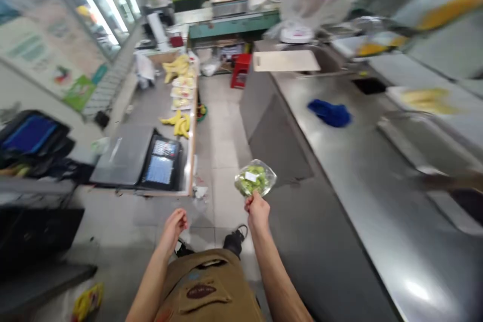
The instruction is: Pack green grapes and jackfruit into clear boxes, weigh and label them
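My right hand [257,213] is raised in front of me and pinches the top of a clear plastic pack of green produce [255,178], which has a small white label. The contents are too blurred to name exactly. My left hand [175,226] hangs to its left with the fingers curled, holding nothing. Both hands are above the tiled floor [222,146], and my brown apron [207,287] shows below them.
To the right runs a long stainless steel counter [377,211] with a blue cloth [330,113] and a pale cutting board [286,60]. To the left, a low display holds bananas [179,123] and trays, with a screen device [161,167] at its near end.
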Tool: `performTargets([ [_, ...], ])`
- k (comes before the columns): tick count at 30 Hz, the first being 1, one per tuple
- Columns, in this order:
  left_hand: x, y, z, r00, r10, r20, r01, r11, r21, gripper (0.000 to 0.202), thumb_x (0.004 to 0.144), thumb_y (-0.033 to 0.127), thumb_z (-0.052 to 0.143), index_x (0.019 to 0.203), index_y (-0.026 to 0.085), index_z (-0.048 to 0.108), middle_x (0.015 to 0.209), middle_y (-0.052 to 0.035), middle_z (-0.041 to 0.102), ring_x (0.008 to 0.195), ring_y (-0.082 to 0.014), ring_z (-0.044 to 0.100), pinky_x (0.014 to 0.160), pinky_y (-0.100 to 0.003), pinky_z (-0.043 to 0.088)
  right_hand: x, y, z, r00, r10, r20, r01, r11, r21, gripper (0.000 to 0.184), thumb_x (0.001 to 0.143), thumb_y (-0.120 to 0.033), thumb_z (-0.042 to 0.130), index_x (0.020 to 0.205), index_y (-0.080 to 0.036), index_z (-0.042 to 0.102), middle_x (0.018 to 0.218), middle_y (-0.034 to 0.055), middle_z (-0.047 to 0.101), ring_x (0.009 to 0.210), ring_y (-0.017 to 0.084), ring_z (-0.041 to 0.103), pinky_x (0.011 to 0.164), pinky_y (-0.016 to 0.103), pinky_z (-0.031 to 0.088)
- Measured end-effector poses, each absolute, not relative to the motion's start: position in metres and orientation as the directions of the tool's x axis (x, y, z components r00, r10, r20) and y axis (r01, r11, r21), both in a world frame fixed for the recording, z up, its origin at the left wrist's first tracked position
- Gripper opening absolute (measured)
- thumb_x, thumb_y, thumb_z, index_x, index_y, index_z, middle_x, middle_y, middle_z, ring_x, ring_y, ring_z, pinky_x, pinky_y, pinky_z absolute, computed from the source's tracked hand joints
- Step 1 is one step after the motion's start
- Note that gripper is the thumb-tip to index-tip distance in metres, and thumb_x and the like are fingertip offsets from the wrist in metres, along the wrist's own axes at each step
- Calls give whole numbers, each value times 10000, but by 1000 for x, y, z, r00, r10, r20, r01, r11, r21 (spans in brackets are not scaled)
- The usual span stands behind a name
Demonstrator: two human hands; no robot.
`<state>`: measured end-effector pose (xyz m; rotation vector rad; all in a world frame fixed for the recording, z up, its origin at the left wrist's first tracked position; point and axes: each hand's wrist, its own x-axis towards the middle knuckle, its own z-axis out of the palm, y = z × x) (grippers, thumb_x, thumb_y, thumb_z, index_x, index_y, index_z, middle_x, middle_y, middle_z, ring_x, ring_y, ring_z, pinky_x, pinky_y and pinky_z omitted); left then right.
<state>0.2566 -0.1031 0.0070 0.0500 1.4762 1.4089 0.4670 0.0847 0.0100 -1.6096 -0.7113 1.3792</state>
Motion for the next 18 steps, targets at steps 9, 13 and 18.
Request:
performTargets([
  [9,64,-280,40,-798,501,-334,-496,-232,837,855,704,576,955,1426,241,642,1419,-130,700,1287,-333,650,1107,-427,517,156,-124,59,-886,415,-206,240,31,-970,701,926,-839,494,541,-255,545,497,25,583,481,166,509,540,313,416],
  [13,-12,-361,64,-906,298,-299,-396,-357,846,779,696,473,986,1363,195,694,1262,-111,781,1172,-303,708,1036,-379,552,50,-181,81,-977,126,-171,198,243,-950,709,955,-818,457,556,-240,560,503,29,594,485,168,528,552,308,406],
  [18,-107,-409,57,-849,76,-522,-475,-541,694,757,612,491,1019,1218,140,732,1133,-146,819,1020,-307,778,903,-367,610,-72,-232,79,-972,-64,-225,199,274,-941,678,936,-786,494,546,-235,558,502,7,545,505,159,502,556,295,392],
])
